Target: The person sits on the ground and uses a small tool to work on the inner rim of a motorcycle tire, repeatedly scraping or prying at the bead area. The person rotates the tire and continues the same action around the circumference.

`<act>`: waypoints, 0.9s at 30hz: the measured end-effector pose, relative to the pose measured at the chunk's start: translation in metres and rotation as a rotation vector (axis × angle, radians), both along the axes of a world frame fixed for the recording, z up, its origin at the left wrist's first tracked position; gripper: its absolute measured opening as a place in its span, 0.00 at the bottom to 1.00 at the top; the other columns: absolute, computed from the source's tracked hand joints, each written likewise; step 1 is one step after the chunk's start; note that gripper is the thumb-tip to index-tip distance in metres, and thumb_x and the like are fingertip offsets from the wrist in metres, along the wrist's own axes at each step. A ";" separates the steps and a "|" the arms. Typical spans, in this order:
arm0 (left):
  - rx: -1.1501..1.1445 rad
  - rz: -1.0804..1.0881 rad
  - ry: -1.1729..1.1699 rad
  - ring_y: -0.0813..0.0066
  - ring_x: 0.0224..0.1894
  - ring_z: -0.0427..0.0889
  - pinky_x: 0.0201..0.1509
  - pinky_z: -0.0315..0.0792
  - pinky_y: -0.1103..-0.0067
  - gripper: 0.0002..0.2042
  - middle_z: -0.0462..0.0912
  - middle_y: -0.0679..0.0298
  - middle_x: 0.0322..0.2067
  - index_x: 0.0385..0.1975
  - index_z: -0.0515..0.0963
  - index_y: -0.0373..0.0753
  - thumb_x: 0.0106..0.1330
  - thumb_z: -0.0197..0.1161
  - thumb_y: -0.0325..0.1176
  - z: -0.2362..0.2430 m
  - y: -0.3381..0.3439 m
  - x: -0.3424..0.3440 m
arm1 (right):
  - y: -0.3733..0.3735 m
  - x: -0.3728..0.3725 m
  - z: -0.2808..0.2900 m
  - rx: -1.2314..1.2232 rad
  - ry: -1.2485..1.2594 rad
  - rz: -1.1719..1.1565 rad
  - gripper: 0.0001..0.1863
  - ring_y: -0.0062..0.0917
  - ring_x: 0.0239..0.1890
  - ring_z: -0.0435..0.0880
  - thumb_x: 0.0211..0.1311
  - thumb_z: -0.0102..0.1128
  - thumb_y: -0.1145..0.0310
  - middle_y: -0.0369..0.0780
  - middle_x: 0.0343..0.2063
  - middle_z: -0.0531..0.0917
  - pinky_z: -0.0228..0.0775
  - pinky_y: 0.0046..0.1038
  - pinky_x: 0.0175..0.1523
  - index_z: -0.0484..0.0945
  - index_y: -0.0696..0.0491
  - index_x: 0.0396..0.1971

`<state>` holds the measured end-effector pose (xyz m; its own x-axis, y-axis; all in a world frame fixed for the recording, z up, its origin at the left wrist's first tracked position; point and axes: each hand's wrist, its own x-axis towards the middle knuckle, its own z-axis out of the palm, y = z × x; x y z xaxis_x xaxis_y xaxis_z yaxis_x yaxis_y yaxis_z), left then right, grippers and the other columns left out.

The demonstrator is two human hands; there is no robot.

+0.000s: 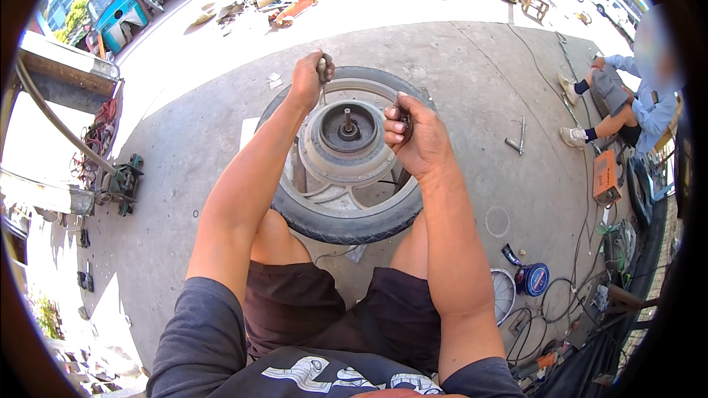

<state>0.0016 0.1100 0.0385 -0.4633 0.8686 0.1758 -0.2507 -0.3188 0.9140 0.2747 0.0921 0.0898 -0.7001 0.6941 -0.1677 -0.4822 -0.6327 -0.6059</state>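
A wheel with a black tyre [346,234] and a grey metal hub [346,166] lies flat on the ground in front of my knees. Its axle [348,119] sticks up from the dark recessed centre. Above the far left of the rim, my left hand [308,79] is closed round the handle of a screwdriver [322,70], whose thin shaft points down toward the wheel. My right hand [422,136] is raised over the right side of the rim, its fingers curled in toward the palm. Something small and dark shows between those fingers, too hidden to name.
A T-shaped metal tool [518,138] lies on the concrete to the right. Beyond it sits a person [649,107], near an orange box [606,177] and cables. A blue tub [532,278] stands at lower right. Scattered parts [291,11] lie far ahead.
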 end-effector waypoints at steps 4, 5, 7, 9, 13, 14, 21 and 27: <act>-0.013 -0.016 0.063 0.75 0.23 0.65 0.30 0.62 0.78 0.17 0.69 0.63 0.20 0.24 0.69 0.36 0.73 0.45 0.39 0.000 -0.001 -0.007 | -0.001 -0.001 0.002 -0.005 0.004 0.006 0.08 0.16 0.21 0.67 0.66 0.54 0.68 0.37 0.24 0.74 0.59 0.19 0.23 0.71 0.54 0.29; -0.016 0.003 0.124 0.75 0.23 0.66 0.30 0.62 0.78 0.17 0.70 0.63 0.21 0.24 0.70 0.36 0.73 0.46 0.39 0.001 -0.001 -0.006 | -0.001 -0.001 0.001 -0.005 0.001 0.005 0.08 0.17 0.21 0.67 0.66 0.54 0.68 0.37 0.24 0.74 0.58 0.19 0.23 0.71 0.54 0.29; -0.058 0.043 0.236 0.75 0.23 0.66 0.31 0.63 0.78 0.16 0.70 0.63 0.21 0.26 0.71 0.35 0.73 0.45 0.39 0.002 -0.004 -0.001 | 0.000 0.000 0.001 -0.008 0.000 0.002 0.08 0.17 0.21 0.67 0.66 0.54 0.68 0.38 0.24 0.74 0.58 0.19 0.23 0.71 0.54 0.28; -0.076 0.065 0.269 0.75 0.23 0.66 0.31 0.63 0.79 0.16 0.70 0.64 0.21 0.28 0.72 0.34 0.73 0.45 0.40 0.006 -0.007 0.007 | 0.001 0.001 0.000 -0.014 0.003 0.000 0.08 0.17 0.21 0.67 0.66 0.54 0.68 0.37 0.24 0.74 0.58 0.19 0.23 0.71 0.54 0.28; -0.069 0.054 0.159 0.75 0.23 0.67 0.30 0.63 0.78 0.17 0.70 0.64 0.21 0.29 0.72 0.35 0.73 0.45 0.41 0.007 -0.010 0.005 | 0.000 -0.001 0.000 -0.010 0.002 0.006 0.08 0.17 0.21 0.67 0.66 0.54 0.68 0.37 0.24 0.74 0.58 0.20 0.23 0.71 0.54 0.29; -0.067 0.041 0.127 0.75 0.23 0.67 0.30 0.63 0.78 0.17 0.70 0.64 0.20 0.28 0.72 0.35 0.73 0.45 0.41 0.007 -0.009 0.002 | 0.000 -0.001 0.001 -0.007 0.005 0.008 0.08 0.17 0.21 0.67 0.66 0.54 0.68 0.37 0.24 0.74 0.58 0.19 0.23 0.71 0.55 0.29; -0.090 0.034 0.071 0.75 0.20 0.66 0.29 0.62 0.79 0.15 0.67 0.65 0.16 0.26 0.71 0.36 0.72 0.44 0.38 0.005 0.001 -0.006 | 0.000 -0.002 0.000 -0.019 0.011 0.007 0.07 0.17 0.21 0.67 0.66 0.53 0.68 0.37 0.24 0.74 0.58 0.19 0.23 0.71 0.54 0.29; -0.091 0.139 0.261 0.77 0.20 0.68 0.26 0.62 0.80 0.14 0.71 0.65 0.18 0.28 0.71 0.38 0.72 0.46 0.39 0.003 -0.002 0.004 | 0.000 0.002 0.002 -0.016 0.002 -0.013 0.08 0.16 0.21 0.67 0.67 0.53 0.68 0.37 0.24 0.74 0.58 0.19 0.23 0.71 0.54 0.28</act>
